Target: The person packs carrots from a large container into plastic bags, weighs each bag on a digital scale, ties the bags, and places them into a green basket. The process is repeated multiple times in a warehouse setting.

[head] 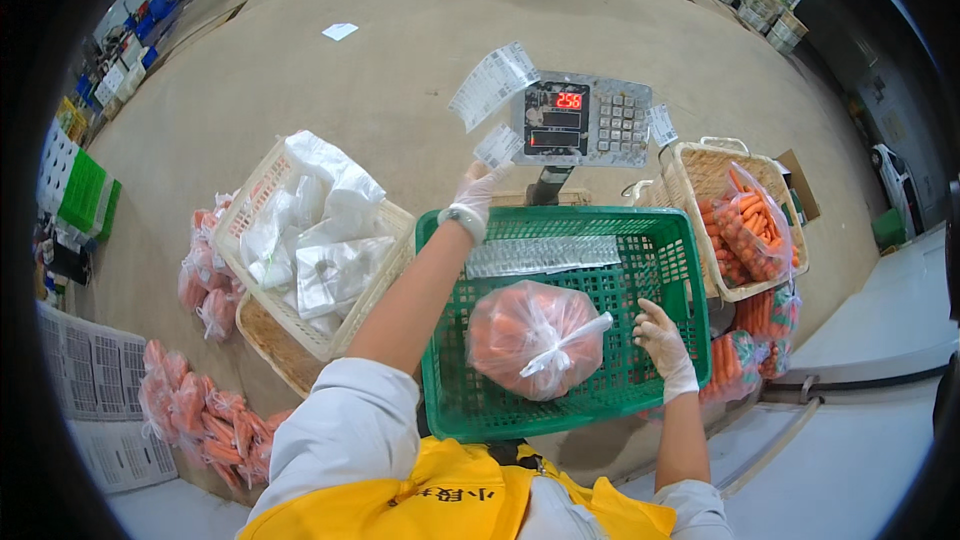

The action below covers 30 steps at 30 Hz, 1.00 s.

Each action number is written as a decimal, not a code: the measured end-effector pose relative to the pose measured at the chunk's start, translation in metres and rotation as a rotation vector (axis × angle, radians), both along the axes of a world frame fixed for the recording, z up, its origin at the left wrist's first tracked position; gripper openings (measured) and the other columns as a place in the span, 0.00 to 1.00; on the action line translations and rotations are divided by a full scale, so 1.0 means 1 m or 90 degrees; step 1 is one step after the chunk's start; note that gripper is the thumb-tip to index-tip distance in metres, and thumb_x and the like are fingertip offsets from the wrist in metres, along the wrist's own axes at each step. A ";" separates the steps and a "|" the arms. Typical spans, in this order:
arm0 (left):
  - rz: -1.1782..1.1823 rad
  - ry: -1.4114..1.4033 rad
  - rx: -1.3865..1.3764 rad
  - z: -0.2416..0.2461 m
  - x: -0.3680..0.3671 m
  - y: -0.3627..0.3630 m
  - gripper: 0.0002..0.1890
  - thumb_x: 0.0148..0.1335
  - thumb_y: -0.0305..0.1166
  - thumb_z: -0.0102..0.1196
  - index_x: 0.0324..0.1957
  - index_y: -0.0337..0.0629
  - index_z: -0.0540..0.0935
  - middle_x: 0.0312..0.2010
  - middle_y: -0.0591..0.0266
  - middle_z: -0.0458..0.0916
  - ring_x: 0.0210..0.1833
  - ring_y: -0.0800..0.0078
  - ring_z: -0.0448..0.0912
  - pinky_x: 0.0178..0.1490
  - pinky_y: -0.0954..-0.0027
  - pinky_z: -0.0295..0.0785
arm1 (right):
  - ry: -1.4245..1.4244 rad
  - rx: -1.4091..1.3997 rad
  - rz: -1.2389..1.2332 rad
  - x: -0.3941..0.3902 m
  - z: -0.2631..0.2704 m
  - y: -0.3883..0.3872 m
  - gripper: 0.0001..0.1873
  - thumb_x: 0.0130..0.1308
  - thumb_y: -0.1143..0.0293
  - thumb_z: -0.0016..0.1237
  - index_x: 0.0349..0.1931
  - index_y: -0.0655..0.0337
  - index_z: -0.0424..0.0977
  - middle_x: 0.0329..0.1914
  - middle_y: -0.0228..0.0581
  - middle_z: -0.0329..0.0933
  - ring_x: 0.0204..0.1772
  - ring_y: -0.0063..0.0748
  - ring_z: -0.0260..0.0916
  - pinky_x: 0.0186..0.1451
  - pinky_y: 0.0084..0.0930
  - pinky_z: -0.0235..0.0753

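Note:
A tied clear plastic bag of carrots point(536, 341) lies in a green plastic crate point(562, 427) in front of me. A strip of printed labels point(540, 256) lies along the crate's far side. My left hand point(480, 191), in a thin glove, reaches past the crate's far left corner, its fingers at the lower edge of a small printed label point(499, 145) by the scale's display unit point(585, 120), whose red digits are lit. Whether the fingers pinch that label is unclear. My right hand point(664, 345), also gloved, is over the crate's right side, fingers apart, holding nothing, to the right of the bag's knot.
On the left, a cream basket point(382, 262) holds clear plastic bags; bagged carrots point(217, 420) lie on the floor beyond. At right, another cream basket point(799, 255) holds bagged carrots, with more bags below it. A longer label sheet point(495, 82) hangs at the display's left corner.

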<state>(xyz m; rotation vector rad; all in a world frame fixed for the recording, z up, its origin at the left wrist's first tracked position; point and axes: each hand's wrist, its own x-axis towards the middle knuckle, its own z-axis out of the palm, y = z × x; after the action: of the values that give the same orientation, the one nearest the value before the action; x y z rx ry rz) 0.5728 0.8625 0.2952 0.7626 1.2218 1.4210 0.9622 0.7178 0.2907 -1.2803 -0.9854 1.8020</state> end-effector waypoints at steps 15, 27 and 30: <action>0.045 0.065 -0.011 0.059 0.005 -0.043 0.15 0.60 0.29 0.53 0.48 0.35 0.75 0.41 0.59 0.80 0.41 0.69 0.81 0.44 0.66 0.78 | -0.139 0.354 0.104 -0.073 0.088 -0.008 0.23 0.55 0.66 0.58 0.52 0.60 0.70 0.39 0.30 0.72 0.41 0.22 0.68 0.43 0.21 0.70; -0.254 -0.044 -0.164 0.068 0.059 -0.221 0.20 0.60 0.36 0.56 0.52 0.38 0.74 0.44 0.62 0.79 0.44 0.72 0.79 0.48 0.69 0.74 | -0.530 0.952 0.318 -0.131 0.121 -0.018 0.16 0.45 0.63 0.60 0.38 0.48 0.77 0.38 0.29 0.76 0.47 0.34 0.71 0.50 0.33 0.66; -0.294 0.002 -0.116 0.073 0.065 -0.247 0.25 0.57 0.36 0.62 0.55 0.38 0.72 0.45 0.65 0.78 0.46 0.76 0.76 0.51 0.74 0.71 | -0.468 0.965 0.294 -0.129 0.109 -0.030 0.09 0.47 0.62 0.58 0.31 0.48 0.78 0.34 0.28 0.76 0.42 0.34 0.73 0.48 0.32 0.67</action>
<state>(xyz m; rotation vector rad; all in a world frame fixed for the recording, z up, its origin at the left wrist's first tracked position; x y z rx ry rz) 0.6382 0.6158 0.3684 0.8533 1.0724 0.9197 0.8328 0.6873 0.3996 -0.6143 -2.4589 0.2810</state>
